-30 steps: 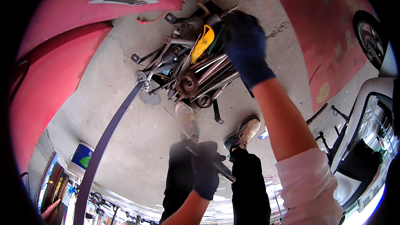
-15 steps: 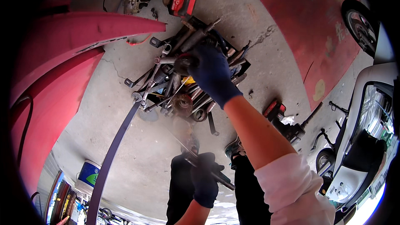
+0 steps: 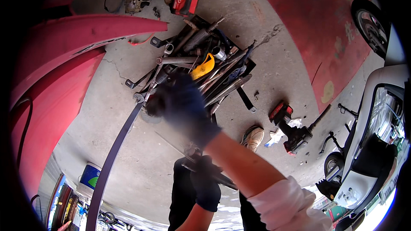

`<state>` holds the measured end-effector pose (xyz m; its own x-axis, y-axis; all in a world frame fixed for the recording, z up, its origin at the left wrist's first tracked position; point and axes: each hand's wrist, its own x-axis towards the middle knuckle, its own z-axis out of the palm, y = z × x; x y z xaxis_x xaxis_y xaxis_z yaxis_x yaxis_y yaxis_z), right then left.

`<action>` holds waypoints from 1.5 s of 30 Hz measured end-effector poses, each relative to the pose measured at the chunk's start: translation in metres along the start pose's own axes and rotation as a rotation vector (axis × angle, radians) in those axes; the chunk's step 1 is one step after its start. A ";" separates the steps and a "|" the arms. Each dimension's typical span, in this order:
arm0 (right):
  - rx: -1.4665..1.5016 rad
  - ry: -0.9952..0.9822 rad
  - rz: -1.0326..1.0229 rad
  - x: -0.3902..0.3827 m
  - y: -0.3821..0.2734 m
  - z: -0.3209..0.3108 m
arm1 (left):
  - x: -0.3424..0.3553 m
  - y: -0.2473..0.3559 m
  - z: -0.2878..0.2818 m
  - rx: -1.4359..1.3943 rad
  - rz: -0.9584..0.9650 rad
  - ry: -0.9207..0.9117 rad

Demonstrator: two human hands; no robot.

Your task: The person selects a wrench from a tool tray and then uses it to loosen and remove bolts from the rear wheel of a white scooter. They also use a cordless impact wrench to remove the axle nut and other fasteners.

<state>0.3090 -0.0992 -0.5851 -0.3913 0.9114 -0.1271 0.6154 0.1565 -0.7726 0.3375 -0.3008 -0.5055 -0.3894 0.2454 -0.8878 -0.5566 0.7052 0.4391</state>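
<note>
One cloth-gloved right hand near smooth, curved yellow piece.

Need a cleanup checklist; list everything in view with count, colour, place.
Tool pile: one, grey, upper centre
Curved piece: one, yellow, on pile
Round piece: one, dark, pile's lower left
Power tools: two, black and red, top and right
Strip: one, purple, left
Panels: at least three, red, left and right
Scooter-like vehicle: one, white, right edge
Bucket: one, blue, lower left
Distant clutter: uncountable, mixed, lower left
Thin tool: one, grey, lower centre
Shoe: one clear, beige, right of centre
Left hand: one, dark-blue glove, around thin tool
Right hand: one, dark-blue glove, blurred, over pile
</note>
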 end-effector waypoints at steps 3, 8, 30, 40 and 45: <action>0.115 -0.244 0.118 -0.017 -0.027 0.043 | 0.010 -0.027 -0.023 -0.213 -0.100 -0.043; 0.239 -0.365 0.275 -0.018 -0.032 0.073 | 0.013 -0.023 -0.025 -0.466 -0.162 0.006; -0.158 -0.097 0.153 0.077 0.081 -0.036 | 0.003 0.030 0.018 -0.118 -0.117 0.043; -0.323 0.028 -0.229 0.085 0.051 -0.039 | 0.002 0.011 -0.006 -0.024 -0.038 -0.117; -0.256 0.274 -0.202 0.060 0.015 -0.040 | 0.001 0.009 0.003 -0.162 -0.145 -0.043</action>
<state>0.3223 -0.0268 -0.5798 -0.3461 0.9150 0.2076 0.7085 0.3999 -0.5814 0.3340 -0.2923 -0.5028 -0.2665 0.1797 -0.9469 -0.7167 0.6200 0.3194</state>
